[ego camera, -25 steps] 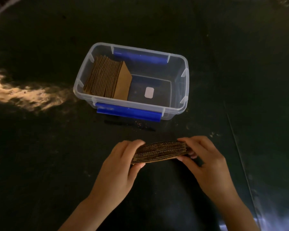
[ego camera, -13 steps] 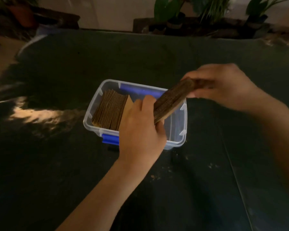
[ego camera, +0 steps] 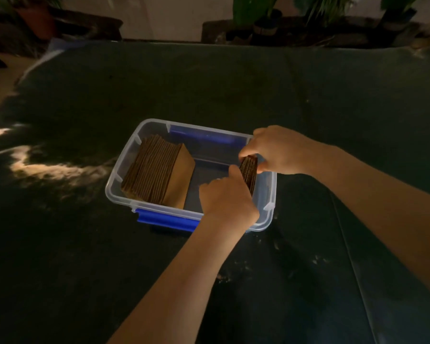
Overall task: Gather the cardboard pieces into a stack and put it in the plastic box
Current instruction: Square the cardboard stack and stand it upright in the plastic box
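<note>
A clear plastic box [ego camera: 119, 177] with blue clips stands on the dark table. Inside it, on the left, a leaning row of brown cardboard pieces [ego camera: 157, 172] rests against the left wall. A smaller cardboard stack [ego camera: 249, 171] stands on edge in the right part of the box, close to the right wall. My left hand [ego camera: 227, 197] grips its near end and my right hand [ego camera: 279, 151] pinches its far end from above. The lower part of this stack is hidden behind my left hand.
The dark table [ego camera: 233, 90] spreads wide on all sides of the box, with a bright light patch [ego camera: 47, 167] at the left. Potted plants [ego camera: 266, 18] and low furniture sit beyond the far edge. Small crumbs [ego camera: 315, 260] lie to the right of my forearm.
Both hands lifted the small cardboard stack off the table in front of the box, carried it over the rim and lowered it on edge into the box's right side.
</note>
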`<state>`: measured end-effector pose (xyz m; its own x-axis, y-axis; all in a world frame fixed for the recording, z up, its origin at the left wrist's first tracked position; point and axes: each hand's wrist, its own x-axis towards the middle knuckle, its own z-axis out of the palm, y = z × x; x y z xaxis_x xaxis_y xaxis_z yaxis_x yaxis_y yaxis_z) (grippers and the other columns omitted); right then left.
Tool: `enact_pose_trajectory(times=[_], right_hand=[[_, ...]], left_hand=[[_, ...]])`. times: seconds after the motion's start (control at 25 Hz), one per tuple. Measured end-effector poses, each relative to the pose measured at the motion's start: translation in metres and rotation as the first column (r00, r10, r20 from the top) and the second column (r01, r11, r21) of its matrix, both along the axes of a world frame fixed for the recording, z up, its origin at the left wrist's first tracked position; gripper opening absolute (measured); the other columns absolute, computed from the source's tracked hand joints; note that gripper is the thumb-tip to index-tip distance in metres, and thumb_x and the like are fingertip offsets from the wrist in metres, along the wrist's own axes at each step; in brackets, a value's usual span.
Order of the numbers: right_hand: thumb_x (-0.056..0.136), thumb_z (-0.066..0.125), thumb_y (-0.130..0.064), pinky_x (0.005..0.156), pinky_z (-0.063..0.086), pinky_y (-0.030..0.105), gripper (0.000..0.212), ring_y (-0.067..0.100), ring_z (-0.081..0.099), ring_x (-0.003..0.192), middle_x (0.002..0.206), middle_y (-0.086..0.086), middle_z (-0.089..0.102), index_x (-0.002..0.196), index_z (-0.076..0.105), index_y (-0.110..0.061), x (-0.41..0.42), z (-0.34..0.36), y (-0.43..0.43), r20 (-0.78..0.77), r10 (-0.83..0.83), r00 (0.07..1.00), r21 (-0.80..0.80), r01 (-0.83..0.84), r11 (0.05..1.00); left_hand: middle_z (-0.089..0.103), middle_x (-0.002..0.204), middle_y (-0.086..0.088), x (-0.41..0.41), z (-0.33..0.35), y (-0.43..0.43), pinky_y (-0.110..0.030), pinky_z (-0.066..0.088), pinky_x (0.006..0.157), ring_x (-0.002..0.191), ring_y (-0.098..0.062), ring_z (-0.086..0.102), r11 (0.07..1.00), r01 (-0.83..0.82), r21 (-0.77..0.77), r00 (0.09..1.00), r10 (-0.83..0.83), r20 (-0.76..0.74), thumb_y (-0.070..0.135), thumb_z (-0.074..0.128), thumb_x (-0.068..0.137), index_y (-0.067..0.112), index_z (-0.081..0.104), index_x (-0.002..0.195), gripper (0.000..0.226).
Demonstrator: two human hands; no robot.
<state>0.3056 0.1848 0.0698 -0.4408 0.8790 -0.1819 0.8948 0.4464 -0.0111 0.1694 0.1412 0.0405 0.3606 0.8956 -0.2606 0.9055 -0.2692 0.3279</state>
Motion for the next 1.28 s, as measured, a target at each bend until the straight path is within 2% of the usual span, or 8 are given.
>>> enact_pose_trajectory(times=[0.12,0.2,0.36,0.52,0.64,0.76,1.16,1.28], right_hand=[[0.077,0.068,-0.021,0.068,0.036,0.03,0.027,0.02,0.053,0.087,0.096,0.005,0.06,0.103,0.062,-0.022,-0.007,0.001,0.0,0.084,-0.026,0.996,-0.018,0.027,0.999],[0.077,0.069,-0.02,0.07,0.039,0.03,0.034,0.021,0.055,0.091,0.105,0.007,0.06,0.11,0.059,-0.021,-0.011,0.002,0.0,0.131,-0.045,0.99,-0.056,0.053,0.997],[0.075,0.072,-0.025,0.073,0.036,0.029,0.049,0.017,0.051,0.093,0.11,0.003,0.057,0.12,0.053,-0.019,-0.015,0.015,0.005,0.18,-0.064,0.982,-0.263,0.11,0.958],[0.077,0.068,-0.031,0.093,0.039,0.035,0.062,0.023,0.047,0.117,0.131,0.003,0.051,0.133,0.042,-0.02,-0.013,0.036,0.007,0.22,-0.076,0.973,-0.432,0.166,0.887],[0.09,0.051,-0.02,0.1,0.038,0.037,0.043,0.024,0.046,0.121,0.134,0.007,0.05,0.132,0.043,-0.015,-0.008,0.043,0.002,0.177,-0.071,0.982,-0.412,0.14,0.901],[0.096,0.038,-0.013,0.096,0.039,0.033,0.035,0.024,0.049,0.118,0.131,0.009,0.054,0.129,0.047,-0.013,-0.006,0.036,-0.006,0.122,-0.101,0.987,-0.366,0.14,0.92],[0.096,0.035,-0.022,0.091,0.047,0.044,0.031,0.027,0.057,0.105,0.117,0.013,0.062,0.115,0.057,-0.01,-0.003,0.008,-0.016,-0.094,-0.211,0.973,-0.252,0.182,0.951],[0.095,0.037,-0.025,0.088,0.045,0.039,0.028,0.024,0.059,0.094,0.099,0.007,0.065,0.101,0.061,-0.013,-0.003,0.005,-0.018,-0.11,-0.228,0.967,-0.16,0.21,0.965]], left_hand=[[0.053,0.085,-0.002,0.001,0.003,0.008,-0.036,0.046,0.069,0.072,-0.02,0.053,0.994,0.095,-0.051,0.991,-0.099,-0.09,0.052,0.059,0.072,0.014,0.03,0.116,0.065],[0.058,0.083,-0.001,-0.007,0.004,0.016,-0.032,0.045,0.062,0.068,-0.019,0.057,0.973,0.162,-0.167,0.984,-0.171,-0.041,0.061,0.048,0.075,0.015,0.038,0.114,0.062],[0.059,0.08,0.004,-0.018,0.0,0.025,-0.024,0.037,0.051,0.067,-0.011,0.058,0.931,0.211,-0.299,0.978,-0.2,0.065,0.059,0.045,0.079,0.018,0.042,0.115,0.054],[0.05,0.081,0.01,-0.014,-0.004,0.022,-0.021,0.032,0.051,0.069,-0.006,0.05,0.92,0.214,-0.327,0.977,-0.207,0.057,0.062,0.05,0.073,0.019,0.038,0.119,0.063],[0.052,0.093,0.006,-0.014,0.0,0.025,-0.019,0.031,0.052,0.073,-0.006,0.048,0.894,0.243,-0.375,0.97,-0.23,0.081,0.062,0.05,0.074,0.019,0.04,0.12,0.064],[0.05,0.081,0.011,-0.013,0.005,0.027,-0.018,0.029,0.052,0.068,-0.002,0.046,0.871,0.242,-0.428,0.97,-0.225,0.091,0.053,0.054,0.077,0.02,0.046,0.116,0.052],[0.051,0.081,0.004,-0.003,0.003,0.025,-0.023,0.039,0.056,0.077,-0.016,0.055,0.934,0.2,-0.297,0.979,-0.202,0.024,0.05,0.066,0.067,0.013,0.034,0.12,0.073],[0.051,0.09,0.004,-0.006,-0.001,0.022,-0.022,0.037,0.055,0.077,-0.012,0.051,0.939,0.2,-0.279,0.98,-0.196,0.04,0.05,0.066,0.068,0.014,0.033,0.121,0.073]])
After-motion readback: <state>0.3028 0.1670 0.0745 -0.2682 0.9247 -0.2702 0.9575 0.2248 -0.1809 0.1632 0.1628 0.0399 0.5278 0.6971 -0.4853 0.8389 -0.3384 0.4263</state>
